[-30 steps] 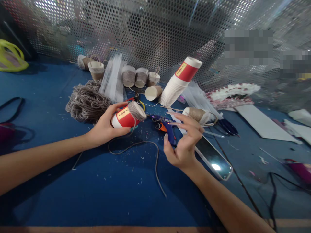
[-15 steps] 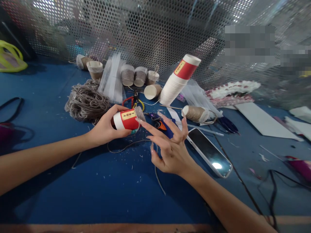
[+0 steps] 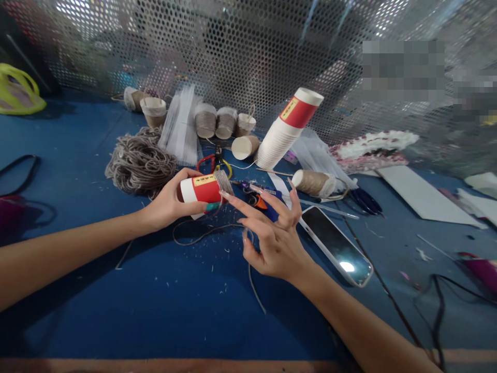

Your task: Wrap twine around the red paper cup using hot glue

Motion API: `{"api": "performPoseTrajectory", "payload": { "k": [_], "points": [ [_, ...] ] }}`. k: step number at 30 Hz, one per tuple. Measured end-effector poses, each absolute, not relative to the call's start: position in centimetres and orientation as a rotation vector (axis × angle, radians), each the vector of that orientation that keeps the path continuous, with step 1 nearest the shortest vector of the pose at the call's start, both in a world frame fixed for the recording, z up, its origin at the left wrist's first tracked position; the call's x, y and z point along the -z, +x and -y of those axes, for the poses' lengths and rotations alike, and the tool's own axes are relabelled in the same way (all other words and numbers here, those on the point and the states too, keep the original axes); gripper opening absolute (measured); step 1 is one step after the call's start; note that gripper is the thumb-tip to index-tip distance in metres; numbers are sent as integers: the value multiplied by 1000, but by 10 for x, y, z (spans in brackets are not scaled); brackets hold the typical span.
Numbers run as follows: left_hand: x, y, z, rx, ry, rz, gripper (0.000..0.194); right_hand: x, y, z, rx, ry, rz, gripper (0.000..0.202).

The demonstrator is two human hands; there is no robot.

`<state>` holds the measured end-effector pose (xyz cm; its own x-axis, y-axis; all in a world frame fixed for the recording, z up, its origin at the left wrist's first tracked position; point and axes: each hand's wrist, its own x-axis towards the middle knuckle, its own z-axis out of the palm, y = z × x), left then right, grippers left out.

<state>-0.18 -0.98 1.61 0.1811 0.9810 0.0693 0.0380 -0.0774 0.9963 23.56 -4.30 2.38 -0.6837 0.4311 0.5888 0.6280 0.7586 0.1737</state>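
My left hand (image 3: 166,204) is wrapped round a paper cup (image 3: 205,190) with a red band and a yellow label, tilted on its side. Grey cord (image 3: 224,182) is wound about the cup's right end. My right hand (image 3: 272,233) has its fingers spread, the index fingertip touching the wound end. A loose tail of this cord loops across the table below the cup, passes by the right thumb and trails down. Whether the right fingers pinch it is hard to see. Behind the right fingers lies a blue glue gun (image 3: 267,197), partly hidden.
Grey yarn (image 3: 140,160) lies behind my left hand, near scissors (image 3: 215,163). A leaning stack of paper cups (image 3: 281,137) and several cord-wrapped cups (image 3: 205,122) line the back by a perforated metal panel (image 3: 240,57). A phone (image 3: 336,246) lies right of my right hand.
The cup has rolled slightly in my left hand, so its yellow label sits nearer the top. My right hand keeps nearly the same place and pose.
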Motion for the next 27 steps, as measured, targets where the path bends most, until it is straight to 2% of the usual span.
{"api": "performPoseTrajectory", "payload": {
  "k": [12,27],
  "points": [
    [-16,-3,6,-1066,1175,-928,59,-23,236,41,600,-784,2376,27],
    [-14,-5,3,-992,1258,-901,52,-23,235,42,661,-725,2342,28]
  ]
}}
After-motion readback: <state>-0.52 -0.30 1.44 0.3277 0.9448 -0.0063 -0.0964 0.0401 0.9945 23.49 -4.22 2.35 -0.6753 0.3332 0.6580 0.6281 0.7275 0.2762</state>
